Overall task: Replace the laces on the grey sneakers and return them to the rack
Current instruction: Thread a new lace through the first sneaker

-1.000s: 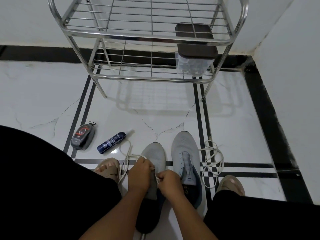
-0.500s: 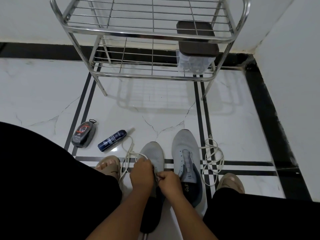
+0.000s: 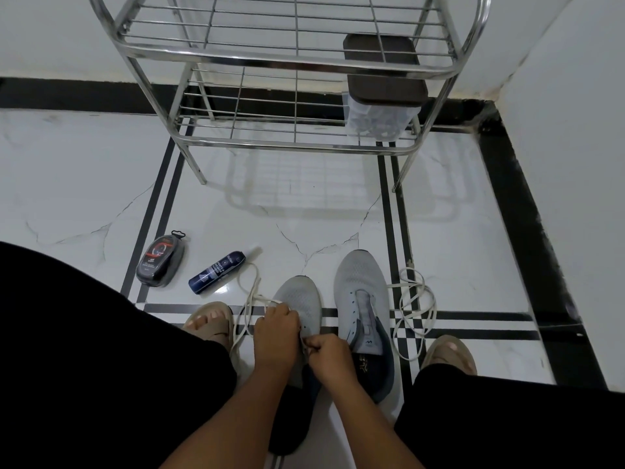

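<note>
Two grey sneakers stand side by side on the floor between my feet. My left hand (image 3: 275,333) and my right hand (image 3: 329,353) are both over the eyelets of the left sneaker (image 3: 301,299), each pinching a white lace (image 3: 248,299) that loops out to the left on the floor. The right sneaker (image 3: 362,292) has no lace in its eyelets, and its tongue shows. A second white lace (image 3: 414,309) lies coiled on the floor to its right. The steel shoe rack (image 3: 297,66) stands against the wall ahead.
A clear box with a dark lid (image 3: 382,96) sits on the rack's lower shelf at the right. A shoe-polish sponge (image 3: 160,260) and a blue spray bottle (image 3: 218,272) lie on the floor at left. My sandalled feet (image 3: 211,321) flank the sneakers. A wall runs along the right.
Both hands stay on the left sneaker's lace with small finger movements; the view has shifted slightly. The right sneaker and loose lace have not moved.
</note>
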The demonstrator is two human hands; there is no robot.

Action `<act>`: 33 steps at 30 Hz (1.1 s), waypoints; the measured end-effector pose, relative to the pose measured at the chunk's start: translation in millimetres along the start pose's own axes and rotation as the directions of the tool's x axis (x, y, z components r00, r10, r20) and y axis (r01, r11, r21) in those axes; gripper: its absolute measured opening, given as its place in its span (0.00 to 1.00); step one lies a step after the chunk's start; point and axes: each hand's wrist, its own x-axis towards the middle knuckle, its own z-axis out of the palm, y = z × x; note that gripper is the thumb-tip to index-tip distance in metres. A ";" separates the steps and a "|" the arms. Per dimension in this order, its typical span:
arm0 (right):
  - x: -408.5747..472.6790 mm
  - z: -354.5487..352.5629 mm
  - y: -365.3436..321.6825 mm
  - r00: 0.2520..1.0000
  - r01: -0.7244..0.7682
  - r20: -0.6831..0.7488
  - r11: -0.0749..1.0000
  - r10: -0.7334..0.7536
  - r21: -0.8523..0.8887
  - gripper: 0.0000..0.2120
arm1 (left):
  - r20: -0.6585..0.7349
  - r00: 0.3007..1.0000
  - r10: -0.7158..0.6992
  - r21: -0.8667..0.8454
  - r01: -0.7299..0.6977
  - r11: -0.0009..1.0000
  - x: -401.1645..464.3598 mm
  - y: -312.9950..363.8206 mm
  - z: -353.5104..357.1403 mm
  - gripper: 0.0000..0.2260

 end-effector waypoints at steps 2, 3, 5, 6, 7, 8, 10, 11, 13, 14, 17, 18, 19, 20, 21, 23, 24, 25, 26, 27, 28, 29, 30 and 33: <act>0.6 1.3 1.5 1.000 -0.001 -0.002 1.000 0.001 -0.007 0.12 | 0.015 0.999 -0.044 -0.086 0.045 0.995 -1.7 1.1 -1.8 0.08; 1.0 1.7 2.1 1.000 -0.003 -0.001 1.000 0.003 -0.005 0.12 | 0.029 0.996 -0.084 -0.158 0.088 0.984 -2.5 1.9 -3.5 0.07; 1.6 2.2 2.7 1.000 -0.009 0.004 1.000 0.008 0.008 0.12 | 0.060 0.989 -0.136 -0.275 0.148 0.950 -4.8 2.3 -4.4 0.06; 2.0 2.5 3.0 1.000 -0.011 0.006 1.000 0.011 0.017 0.12 | 0.074 0.988 -0.136 -0.298 0.152 0.943 -5.8 2.2 -4.4 0.06; 2.1 2.5 3.3 1.000 -0.015 0.007 1.000 0.014 0.027 0.12 | 0.086 0.988 -0.130 -0.315 0.151 0.937 -6.7 2.4 -4.5 0.06; 2.3 2.5 3.6 1.000 -0.019 0.007 0.999 0.019 0.035 0.12 | 0.092 0.988 -0.122 -0.327 0.146 0.934 -7.0 2.2 -4.4 0.07; 3.0 2.4 4.3 0.999 -0.032 0.000 0.998 0.032 0.048 0.11 | 0.097 0.990 -0.105 -0.336 0.132 0.933 -7.1 2.2 -4.1 0.07; 3.4 2.4 4.5 0.999 -0.040 -0.004 0.998 0.041 0.057 0.11 | 0.098 0.990 -0.103 -0.334 0.130 0.934 -7.5 1.9 -3.5 0.06; 4.6 2.8 5.5 0.998 -0.055 -0.014 0.996 0.056 0.069 0.11 | 0.097 0.989 -0.115 -0.325 0.141 0.935 -8.9 0.1 -1.9 0.05; 4.9 3.0 6.0 0.998 -0.063 -0.022 0.995 0.065 0.072 0.12 | 0.100 0.986 -0.133 -0.328 0.159 0.931 -10.7 -1.0 -1.2 0.05; 6.2 3.5 6.7 0.995 -0.096 -0.029 0.989 0.100 0.110 0.14 | 0.107 0.976 -0.190 -0.435 0.218 0.874 -13.8 -5.5 -0.1 0.02; 6.7 3.3 6.9 0.994 -0.103 -0.023 0.987 0.106 0.120 0.14 | 0.112 0.969 -0.219 -0.489 0.246 0.837 -13.7 -6.0 -0.8 0.03; 7.3 3.3 6.6 0.994 -0.106 -0.017 0.986 0.109 0.128 0.14 | 0.122 0.961 -0.250 -0.536 0.276 0.798 -13.0 -6.8 -1.8 0.06; 7.6 3.0 6.8 0.994 -0.109 -0.014 0.984 0.112 0.140 0.14 | 0.134 0.953 -0.272 -0.574 0.298 0.762 -11.2 -7.2 -1.8 0.08; 7.7 2.6 6.8 0.993 -0.115 -0.010 0.981 0.118 0.157 0.13 | 0.151 0.944 -0.293 -0.598 0.324 0.734 -9.6 -7.2 -1.7 0.09; 7.6 1.7 7.3 0.991 -0.133 -0.007 0.972 0.137 0.193 0.13 | 0.190 0.913 -0.362 -0.637 0.395 0.662 -5.4 -5.9 0.0 0.08; 7.7 1.4 7.4 0.989 -0.141 -0.008 0.969 0.146 0.205 0.13 | 0.208 0.894 -0.397 -0.663 0.427 0.615 -4.7 -4.9 0.6 0.08; 7.8 1.4 7.6 0.988 -0.146 -0.009 0.966 0.151 0.212 0.13 | 0.225 0.878 -0.422 -0.685 0.451 0.572 -4.3 -4.1 1.1 0.07; 8.4 1.3 7.2 0.988 -0.147 -0.008 0.966 0.152 0.214 0.13 | 0.238 0.871 -0.431 -0.700 0.461 0.546 -3.3 -4.1 2.1 0.06; 8.4 1.1 7.2 0.989 -0.145 -0.006 0.967 0.149 0.210 0.13 | 0.245 0.870 -0.428 -0.703 0.463 0.539 -2.9 -3.9 2.8 0.06; 8.4 0.8 7.2 0.990 -0.139 -0.003 0.969 0.143 0.203 0.13 | 0.246 0.876 -0.416 -0.693 0.459 0.557 -2.8 -3.4 2.6 0.06; 8.7 0.8 7.2 0.991 -0.131 -0.001 0.972 0.134 0.193 0.12 | 0.237 0.885 -0.400 -0.664 0.448 0.598 -3.4 -2.8 2.1 0.07; 8.9 1.1 7.7 0.992 -0.125 0.000 0.975 0.127 0.183 0.12 | 0.220 0.899 -0.378 -0.612 0.429 0.664 -4.3 -2.2 1.4 0.07; 8.6 2.3 8.5 0.992 -0.122 0.003 0.977 0.124 0.175 0.12 | 0.131 0.946 -0.298 -0.432 0.325 0.842 -8.7 0.9 0.9 0.06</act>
